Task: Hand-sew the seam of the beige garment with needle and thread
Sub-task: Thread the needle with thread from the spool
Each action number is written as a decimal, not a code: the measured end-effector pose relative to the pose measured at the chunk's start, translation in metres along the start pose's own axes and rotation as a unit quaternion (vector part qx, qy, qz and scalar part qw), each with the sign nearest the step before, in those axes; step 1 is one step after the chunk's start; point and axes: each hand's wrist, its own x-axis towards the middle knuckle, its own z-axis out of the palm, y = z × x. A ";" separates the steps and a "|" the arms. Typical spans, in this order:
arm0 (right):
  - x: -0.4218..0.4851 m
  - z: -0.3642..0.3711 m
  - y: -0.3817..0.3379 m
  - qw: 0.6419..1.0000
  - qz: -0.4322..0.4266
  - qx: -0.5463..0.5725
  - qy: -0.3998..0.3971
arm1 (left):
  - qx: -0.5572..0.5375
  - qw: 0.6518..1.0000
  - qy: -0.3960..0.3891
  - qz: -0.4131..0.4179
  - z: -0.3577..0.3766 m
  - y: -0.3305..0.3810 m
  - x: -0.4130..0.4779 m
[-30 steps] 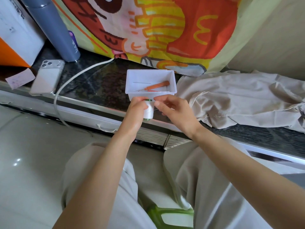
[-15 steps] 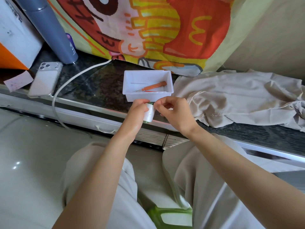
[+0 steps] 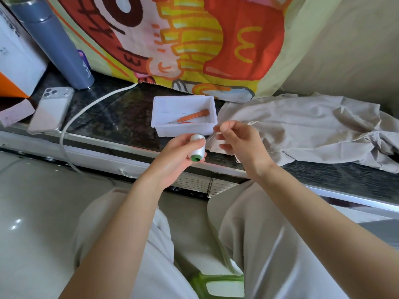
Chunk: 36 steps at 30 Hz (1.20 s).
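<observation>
Slippage is the main hazard. The left hand (image 3: 174, 154) grips the white thread spool with green core (image 3: 197, 147); the right hand (image 3: 239, 141) pinches the fine white thread (image 3: 210, 138) drawn from it. 1 weak pinch would likely drop the end; a hard pull could snarl it. The crumpled beige fabric garment (image 3: 302, 126) lies far right on the dark stone counter (image 3: 121, 117). The thin steel needle (image 3: 173, 113) lies in the white plastic tray (image 3: 183, 129).

— Anything legible here?

— One sign only: a yellow double-arch "M" (image 3: 248, 45) on the red fries carton (image 3: 271, 26) printed on the cartoon cloth (image 3: 133, 46) hanging along the back edge of the counter (image 3: 112, 117).

— The grey flask (image 3: 56, 46) at the counter's back left corner?

— White print low on its side, too small to read.

— And the white box (image 3: 17, 61) at the left edge?

— Dark lettering, blurred and cut off.
</observation>
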 end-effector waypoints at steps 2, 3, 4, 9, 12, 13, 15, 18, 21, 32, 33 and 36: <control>-0.002 -0.006 -0.001 1.000 0.005 0.026 -0.002 | -0.011 1.000 -0.012 -0.015 0.002 -0.001 0.000; -0.003 -0.009 -0.002 0.999 0.008 0.040 -0.003 | -0.011 0.999 -0.023 -0.019 0.003 -0.001 0.000; -0.003 -0.011 -0.002 0.998 0.012 0.054 -0.001 | -0.008 0.999 -0.036 -0.020 0.004 -0.002 0.000; 0.000 -0.034 -0.008 0.998 -0.005 0.055 0.027 | 0.051 0.997 -0.059 0.000 0.006 -0.002 0.001; 0.005 -0.053 -0.008 0.998 -0.011 0.018 0.060 | 0.041 0.998 -0.043 0.007 0.006 0.000 0.004; 0.006 -0.061 -0.007 0.997 -0.012 0.005 0.077 | 0.021 0.999 -0.032 0.007 0.006 0.001 0.005; 0.008 -0.077 -0.004 0.994 -0.014 -0.019 0.107 | -0.028 1.000 -0.009 0.006 0.005 0.003 0.009; 0.011 -0.100 0.002 0.987 -0.012 -0.051 0.152 | -0.049 0.999 0.016 0.018 0.008 0.009 0.016; 0.010 -0.120 0.005 0.979 0.003 -0.049 0.199 | -0.008 0.999 0.039 0.037 0.020 0.014 0.023; 0.010 -0.143 0.001 0.964 -0.034 -0.041 0.262 | 0.419 0.877 0.070 0.226 0.081 0.017 0.096; 0.011 -0.143 0.000 0.964 -0.041 -0.043 0.259 | 0.442 0.863 0.066 0.234 0.084 0.016 0.101; 0.011 -0.139 -0.001 0.967 -0.054 -0.039 0.245 | 0.546 0.810 0.024 0.212 0.087 0.006 0.110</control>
